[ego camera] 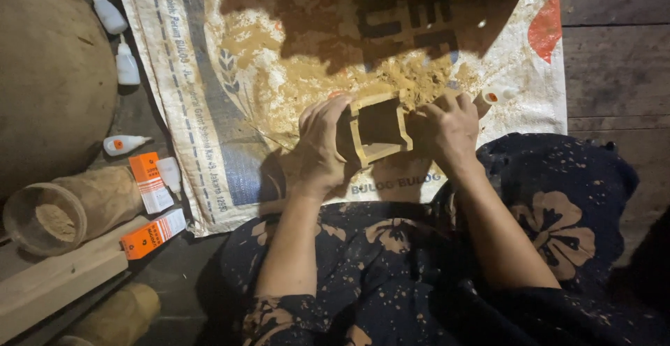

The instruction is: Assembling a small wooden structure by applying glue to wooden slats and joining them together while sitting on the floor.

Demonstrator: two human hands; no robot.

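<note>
Dark flowered cloth point(551, 227) covers the lap nearest the camera, just below a small open wooden box point(377, 128). Left hand point(322, 143) clasps the box's left side; right hand point(447, 126) grips its right side. Both hold it over a woven sack point(209, 74) strewn with sawdust point(307, 74). Glue bottles point(125, 63) and orange cartons point(148, 178) lie left of the sack.

Floor: dark, worn wooden planks point(614, 60).
Floor covering: a woven white sack point(202, 108) spread flat, dusted with tan sawdust point(293, 74).
Left edge: pale timber plank point(56, 276) and a hollow wooden cylinder point(66, 210).
Light: dim, one bright patch over the sack.
</note>
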